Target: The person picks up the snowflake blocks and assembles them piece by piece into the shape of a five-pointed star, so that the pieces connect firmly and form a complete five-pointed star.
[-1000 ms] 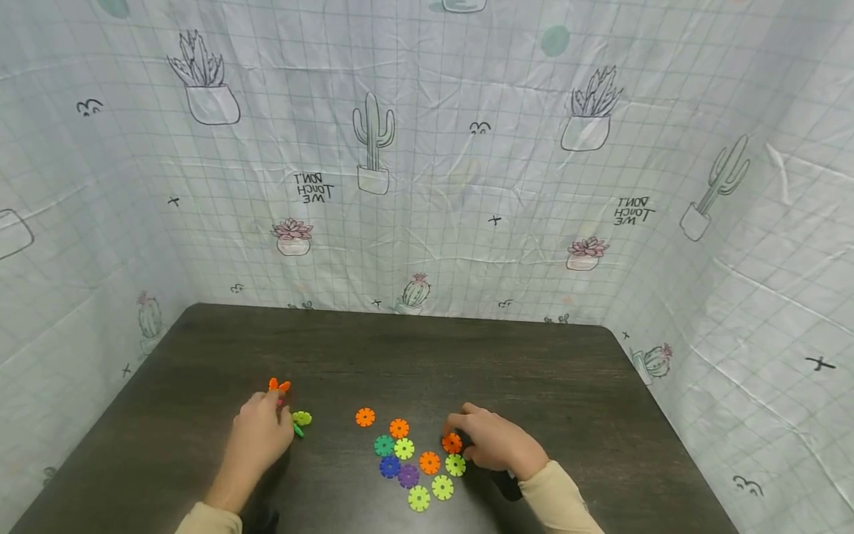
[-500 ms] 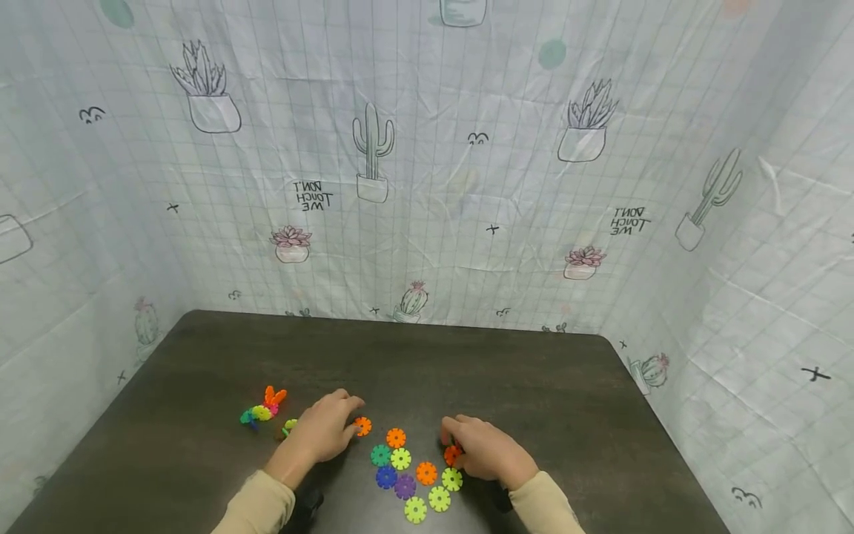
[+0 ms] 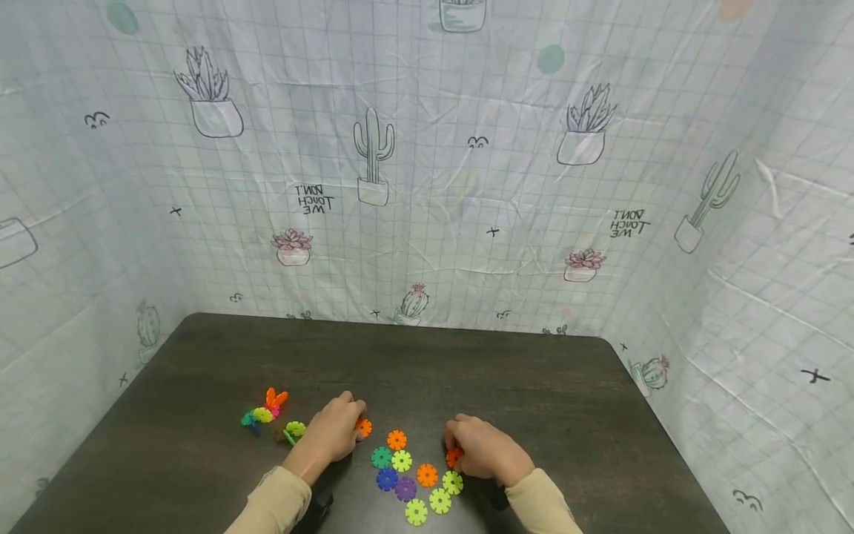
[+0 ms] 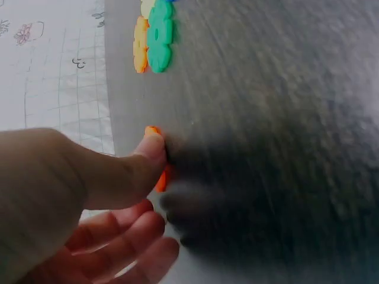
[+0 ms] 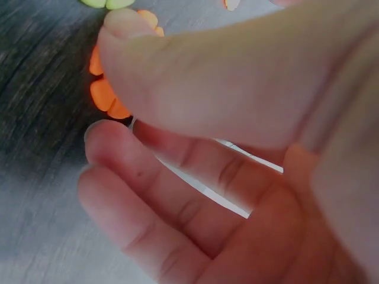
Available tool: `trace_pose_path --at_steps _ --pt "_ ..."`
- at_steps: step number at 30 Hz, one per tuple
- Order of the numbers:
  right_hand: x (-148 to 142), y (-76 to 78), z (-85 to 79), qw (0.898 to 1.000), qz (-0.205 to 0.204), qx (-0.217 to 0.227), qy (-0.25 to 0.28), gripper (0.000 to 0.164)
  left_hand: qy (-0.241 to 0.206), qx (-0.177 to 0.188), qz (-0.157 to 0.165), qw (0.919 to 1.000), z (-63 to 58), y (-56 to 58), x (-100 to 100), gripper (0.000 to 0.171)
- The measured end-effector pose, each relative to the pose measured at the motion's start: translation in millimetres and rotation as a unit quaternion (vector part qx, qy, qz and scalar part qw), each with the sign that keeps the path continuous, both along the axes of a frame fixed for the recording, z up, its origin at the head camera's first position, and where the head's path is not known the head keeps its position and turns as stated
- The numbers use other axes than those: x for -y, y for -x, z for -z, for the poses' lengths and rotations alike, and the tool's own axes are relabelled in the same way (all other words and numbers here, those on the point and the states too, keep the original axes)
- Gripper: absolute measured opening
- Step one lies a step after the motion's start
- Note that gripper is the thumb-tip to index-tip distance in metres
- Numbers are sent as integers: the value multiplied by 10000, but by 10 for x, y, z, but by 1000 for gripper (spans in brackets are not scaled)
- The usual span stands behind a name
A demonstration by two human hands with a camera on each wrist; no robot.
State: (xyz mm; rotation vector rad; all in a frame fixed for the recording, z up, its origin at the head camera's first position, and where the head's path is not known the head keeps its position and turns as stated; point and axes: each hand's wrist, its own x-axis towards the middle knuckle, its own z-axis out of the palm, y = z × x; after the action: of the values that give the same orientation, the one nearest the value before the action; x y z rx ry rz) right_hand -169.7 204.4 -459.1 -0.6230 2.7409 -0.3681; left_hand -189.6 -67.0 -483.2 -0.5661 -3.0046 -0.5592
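In the head view my left hand [image 3: 330, 429] is at the left end of a scatter of flower-shaped plastic building discs. It pinches the edge of an orange disc [image 3: 364, 428]; the left wrist view shows the thumb on this orange disc [image 4: 160, 182], which stands nearly edge-on to that camera. My right hand [image 3: 489, 449] is at the scatter's right end, thumb and forefinger on a red-orange disc [image 3: 454, 457]. In the right wrist view the thumb covers much of this disc [image 5: 103, 94], and the other fingers are loosely bent. Its far side is hidden.
Between the hands lie several loose discs, among them a blue disc [image 3: 387, 479], a purple disc [image 3: 405, 488] and a dark green disc [image 3: 381, 457]. To the left sit a joined multicoloured disc figure [image 3: 263, 415] and a smaller yellow-green piece [image 3: 295, 429] on the dark table [image 3: 534, 378].
My left hand has left the joined pieces at the left, moved right to the orange disc and closed its fingers on it. The right hand stays at the red-orange disc.
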Motion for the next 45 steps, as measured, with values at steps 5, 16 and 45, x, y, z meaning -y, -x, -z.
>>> trace_pose_path --at_steps 5,16,45 --pt "3 26 9 9999 -17 66 104 28 -146 540 8 9984 -28 8 24 31" --pt "60 39 -92 9772 -177 -1202 1740 20 -2337 1015 759 9640 -181 3 75 10" --pt "349 -206 -722 8248 -1056 -4207 3626 26 -4974 613 1027 8592 -988 -385 -231 13"
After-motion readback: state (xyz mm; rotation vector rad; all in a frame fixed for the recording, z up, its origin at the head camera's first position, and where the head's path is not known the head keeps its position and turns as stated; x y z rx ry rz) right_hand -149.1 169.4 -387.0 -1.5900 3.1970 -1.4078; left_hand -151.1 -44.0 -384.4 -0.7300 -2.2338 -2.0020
